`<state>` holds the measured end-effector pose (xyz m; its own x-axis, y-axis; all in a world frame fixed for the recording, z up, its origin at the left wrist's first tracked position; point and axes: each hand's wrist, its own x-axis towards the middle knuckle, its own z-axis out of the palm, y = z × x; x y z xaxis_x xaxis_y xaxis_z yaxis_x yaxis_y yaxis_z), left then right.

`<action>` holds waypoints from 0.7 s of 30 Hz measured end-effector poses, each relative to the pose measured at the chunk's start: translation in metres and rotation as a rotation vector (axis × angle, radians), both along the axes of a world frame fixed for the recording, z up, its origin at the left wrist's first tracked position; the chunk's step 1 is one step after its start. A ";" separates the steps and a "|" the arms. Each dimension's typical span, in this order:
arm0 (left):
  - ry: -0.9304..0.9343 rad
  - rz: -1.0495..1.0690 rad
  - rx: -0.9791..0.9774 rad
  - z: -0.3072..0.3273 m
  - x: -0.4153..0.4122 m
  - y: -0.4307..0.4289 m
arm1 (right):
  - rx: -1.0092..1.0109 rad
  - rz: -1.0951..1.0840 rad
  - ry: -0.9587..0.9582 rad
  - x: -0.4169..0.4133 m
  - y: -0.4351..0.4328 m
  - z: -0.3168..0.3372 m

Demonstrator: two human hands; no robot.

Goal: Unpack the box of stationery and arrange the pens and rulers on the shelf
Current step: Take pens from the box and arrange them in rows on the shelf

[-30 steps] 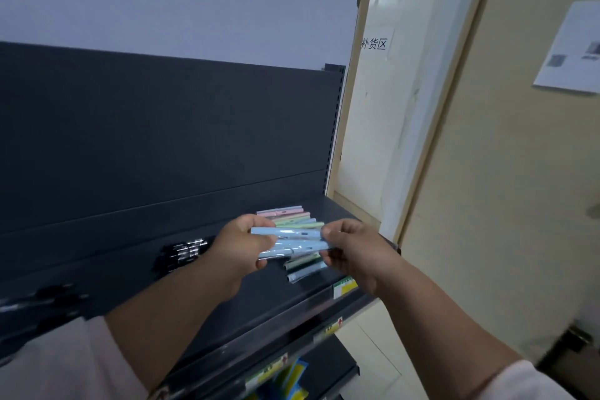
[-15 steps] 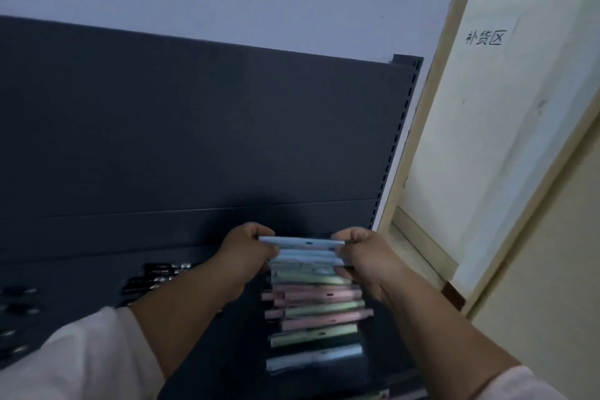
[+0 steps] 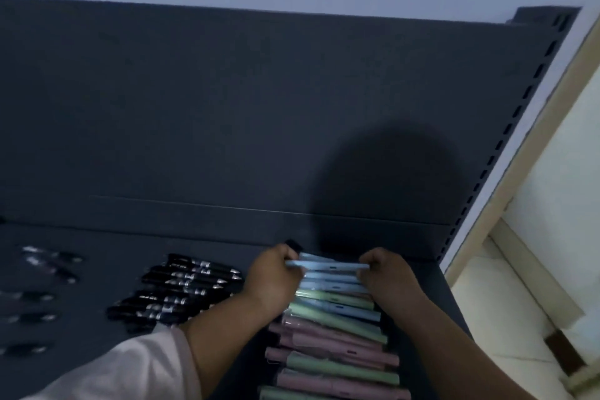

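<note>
Item: blue pen (image 3: 328,266), held crosswise at back of shelf (image 3: 97,237), above pastel row (image 3: 334,334).
- Left hand (image 3: 276,279), right hand (image 3: 386,276): we pinch 1 end each, fingers closed; keeps pen parallel to row.
- Row stacked front to back, so next slot is rearmost.
- Black pens (image 3: 181,289) kept in separate group at left.
- We see no rulers or box.
</note>
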<state>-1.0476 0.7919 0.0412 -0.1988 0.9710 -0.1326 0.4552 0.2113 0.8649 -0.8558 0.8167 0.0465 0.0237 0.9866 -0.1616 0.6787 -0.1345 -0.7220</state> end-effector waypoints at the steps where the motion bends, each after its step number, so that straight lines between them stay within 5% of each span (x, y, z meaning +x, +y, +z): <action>1: 0.040 -0.014 -0.002 -0.003 -0.001 0.001 | 0.008 0.022 -0.040 0.001 0.001 -0.002; 9: 0.211 -0.013 -0.003 0.003 -0.014 -0.004 | 0.119 0.091 -0.330 -0.006 0.001 0.012; 21: 0.687 0.051 0.194 0.060 -0.126 -0.114 | 0.537 0.483 -0.315 -0.148 -0.073 0.072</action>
